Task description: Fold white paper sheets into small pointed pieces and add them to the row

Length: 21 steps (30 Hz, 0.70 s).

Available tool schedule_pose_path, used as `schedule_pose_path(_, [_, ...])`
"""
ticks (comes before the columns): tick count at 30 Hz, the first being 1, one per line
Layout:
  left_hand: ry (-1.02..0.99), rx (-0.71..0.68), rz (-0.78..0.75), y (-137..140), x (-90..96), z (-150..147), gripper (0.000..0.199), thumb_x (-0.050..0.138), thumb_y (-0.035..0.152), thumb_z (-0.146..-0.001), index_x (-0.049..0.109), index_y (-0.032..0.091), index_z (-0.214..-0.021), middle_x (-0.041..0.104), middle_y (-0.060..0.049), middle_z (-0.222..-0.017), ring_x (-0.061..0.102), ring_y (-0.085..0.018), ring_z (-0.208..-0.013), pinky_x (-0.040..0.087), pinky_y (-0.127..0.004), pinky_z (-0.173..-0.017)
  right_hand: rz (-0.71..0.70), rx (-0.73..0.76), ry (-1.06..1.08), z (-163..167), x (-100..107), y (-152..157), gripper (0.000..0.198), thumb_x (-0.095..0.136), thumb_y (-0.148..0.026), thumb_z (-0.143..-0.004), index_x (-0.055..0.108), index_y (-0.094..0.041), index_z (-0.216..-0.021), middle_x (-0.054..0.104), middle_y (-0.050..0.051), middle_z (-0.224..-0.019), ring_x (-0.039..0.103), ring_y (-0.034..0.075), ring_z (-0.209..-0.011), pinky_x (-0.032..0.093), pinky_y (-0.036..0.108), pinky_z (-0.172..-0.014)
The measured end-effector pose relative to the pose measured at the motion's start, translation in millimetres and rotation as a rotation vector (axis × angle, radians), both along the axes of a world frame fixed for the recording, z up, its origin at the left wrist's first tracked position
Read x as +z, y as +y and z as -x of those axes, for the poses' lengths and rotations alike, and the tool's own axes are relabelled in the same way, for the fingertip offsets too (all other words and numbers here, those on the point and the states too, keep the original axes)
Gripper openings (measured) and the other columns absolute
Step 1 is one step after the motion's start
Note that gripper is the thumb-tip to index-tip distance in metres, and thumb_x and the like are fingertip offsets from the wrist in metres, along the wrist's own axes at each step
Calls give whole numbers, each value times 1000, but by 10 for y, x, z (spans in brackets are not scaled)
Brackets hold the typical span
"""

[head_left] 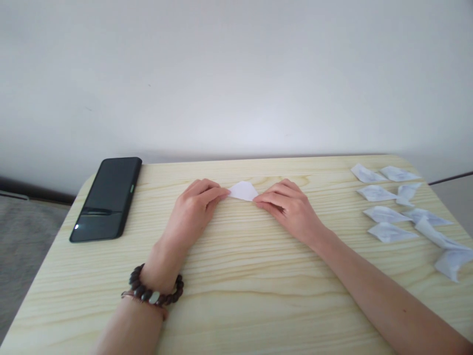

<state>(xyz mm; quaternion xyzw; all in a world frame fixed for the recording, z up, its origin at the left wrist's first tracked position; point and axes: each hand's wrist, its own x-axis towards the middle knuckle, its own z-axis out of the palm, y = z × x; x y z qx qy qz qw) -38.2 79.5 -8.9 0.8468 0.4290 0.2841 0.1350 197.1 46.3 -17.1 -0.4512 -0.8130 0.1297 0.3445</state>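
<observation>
Between my two hands, just above or on the wooden table, is a small white folded piece of paper (243, 191). My left hand (198, 201) pinches its left corner between thumb and fingers. At the opposite corner, my right hand (286, 204) grips the paper in a similar pinch. The paper looks flat, with a slanted upper outline; its corners are hidden under my fingertips. A dark beaded bracelet (155, 296) circles my left wrist.
Several folded white papers (382, 192) lie in loose rows at the table's right side, some overlapping. A black phone (107, 197) or similar flat device rests at the left edge. The light wooden table (236, 296) meets a pale wall (236, 74) behind.
</observation>
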Motion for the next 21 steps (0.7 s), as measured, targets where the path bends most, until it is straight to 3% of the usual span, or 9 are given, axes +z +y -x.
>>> schedule_pose_path(5, [13, -57, 61, 1, 18, -6, 24, 52, 30, -92, 69, 18, -105, 65, -6, -90, 60, -19, -85, 49, -31, -78, 111, -82, -34, 18, 7, 6, 14, 56, -27, -92, 68, -20, -92, 69, 5, -86, 56, 20, -85, 41, 36, -80])
schedule_pose_path(8, [36, -35, 67, -1, 0, -23, 30, 53, 33, -92, 67, 17, -113, 64, -7, -88, 59, -19, -83, 48, -32, -77, 124, -133, -63, 37, 0, 4, 22, 54, -27, -93, 65, -17, -109, 68, 7, -91, 56, 22, -88, 40, 38, -83])
schedule_pose_path(11, [3, -18, 77, -2, -20, -28, 29, 51, 33, -93, 70, 19, -110, 64, -6, -87, 58, -18, -82, 47, -31, -75, 126, -140, -122, 47, -7, 1, 26, 50, -27, -95, 63, -19, -116, 67, 7, -91, 55, 23, -89, 40, 39, -83])
schedule_pose_path(21, [-13, 47, 110, -53, 49, -113, 25, 50, 21, -90, 72, 17, -100, 64, -6, -81, 56, -19, -79, 47, -33, -74, 142, -142, -75, 38, 0, 6, 25, 53, -27, -94, 69, -18, -111, 64, 6, -82, 54, 22, -83, 42, 37, -78])
